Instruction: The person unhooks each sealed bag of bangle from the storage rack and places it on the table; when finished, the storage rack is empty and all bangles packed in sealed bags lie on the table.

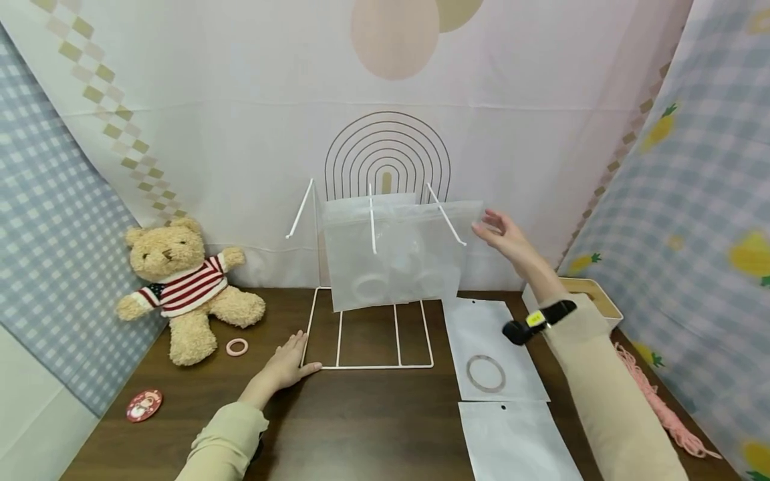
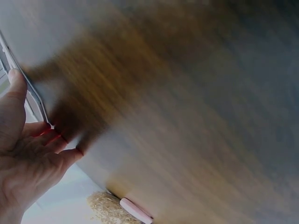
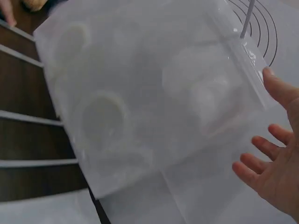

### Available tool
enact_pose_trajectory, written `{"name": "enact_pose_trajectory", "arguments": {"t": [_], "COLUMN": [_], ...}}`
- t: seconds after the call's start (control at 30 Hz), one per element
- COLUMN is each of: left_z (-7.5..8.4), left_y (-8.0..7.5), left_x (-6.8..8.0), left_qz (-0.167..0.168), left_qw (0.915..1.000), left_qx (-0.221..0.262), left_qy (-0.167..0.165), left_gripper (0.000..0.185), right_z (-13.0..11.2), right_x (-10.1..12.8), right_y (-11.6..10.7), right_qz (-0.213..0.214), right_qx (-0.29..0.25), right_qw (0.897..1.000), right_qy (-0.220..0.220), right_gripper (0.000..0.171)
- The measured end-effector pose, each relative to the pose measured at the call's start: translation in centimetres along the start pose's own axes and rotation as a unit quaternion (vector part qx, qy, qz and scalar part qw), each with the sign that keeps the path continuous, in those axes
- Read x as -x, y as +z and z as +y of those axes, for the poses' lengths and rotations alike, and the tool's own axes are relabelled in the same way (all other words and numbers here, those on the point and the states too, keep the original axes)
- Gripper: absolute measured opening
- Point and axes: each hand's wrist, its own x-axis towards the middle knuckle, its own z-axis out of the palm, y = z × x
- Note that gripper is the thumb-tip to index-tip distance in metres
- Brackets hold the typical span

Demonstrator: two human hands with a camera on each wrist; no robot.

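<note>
A white wire rack (image 1: 368, 367) stands on the table, its prongs pointing up and forward. Translucent frosted bags (image 1: 355, 260) hang from it, with pale round shapes showing through the front one. My left hand (image 1: 289, 361) lies flat at the front left corner of the rack's base, thumb along the front wire. In the left wrist view the fingers (image 2: 60, 140) stretch over the wire's corner. Beside the upper right corner of the front bag (image 3: 140, 107) is my right hand (image 1: 511, 244), fingers spread and thumb tip close to the bag's top edge.
Two white bags (image 1: 499, 434) (image 1: 481, 327) lie right of the rack, a ring showing on the farther one. A teddy bear (image 1: 195, 287), a pink ring (image 1: 237, 347) and a red round badge (image 1: 144, 405) are on the left. Far right are a tray (image 1: 592, 287) and pink cord (image 1: 656, 401).
</note>
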Motion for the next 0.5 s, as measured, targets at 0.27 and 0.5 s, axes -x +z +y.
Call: {"name": "enact_pose_trajectory", "arguments": {"t": [0.27, 0.5], "left_z": [0.3, 0.1], "left_y": [0.1, 0.0], "left_x": [0.0, 0.1], "left_qz": [0.001, 0.006], "left_qw": [1.0000, 1.0000], "left_qx": [0.006, 0.003], "left_qy": [0.002, 0.006], "left_gripper": [0.077, 0.076], "right_z": [-1.3, -1.5], "right_x": [-1.3, 0.6], "right_y": [1.2, 0.7], "right_qz": [0.106, 0.112], "right_qx": [-0.055, -0.036], "right_qw": [0.993, 0.989], "right_qy": [-0.021, -0.085], "right_gripper": [0.053, 0.031]}}
